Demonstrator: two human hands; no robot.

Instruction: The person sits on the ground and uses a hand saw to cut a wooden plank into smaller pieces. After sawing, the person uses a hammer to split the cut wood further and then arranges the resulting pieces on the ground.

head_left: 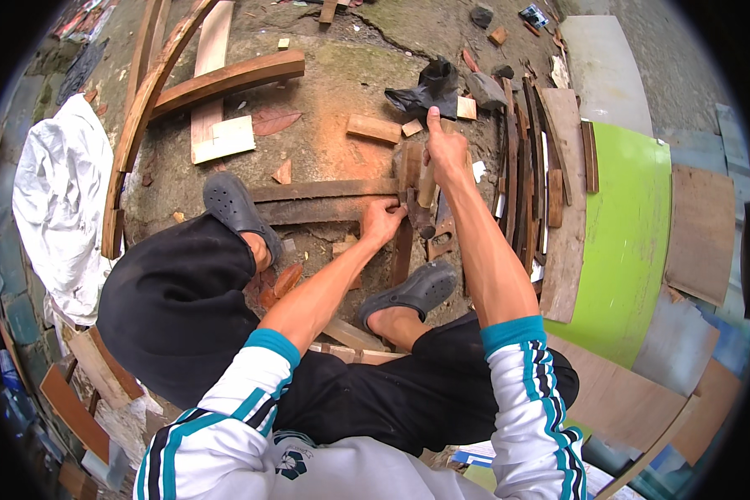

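Observation:
My right hand (447,152) is closed around the wooden handle of a hammer (426,185), thumb stretched along it. The dark hammer head is low, beside an upright-looking wooden piece (409,162) that meets two dark wooden strips (325,190). Close by on the left, my left hand (382,221) has its fingertips pinched together at the end of the strips. Whatever is between those fingertips is too small to make out. A handsaw (442,239) lies partly hidden just right of the hammer head. My feet in grey clogs (240,212) rest on either side.
Long wooden strips (521,167) lie stacked on the right, next to a green panel (621,242). Above my right hand is a black plastic bag (427,87). Small wood blocks (373,128) are scattered around. Curved timbers (154,87) and a white cloth (58,200) lie on the left.

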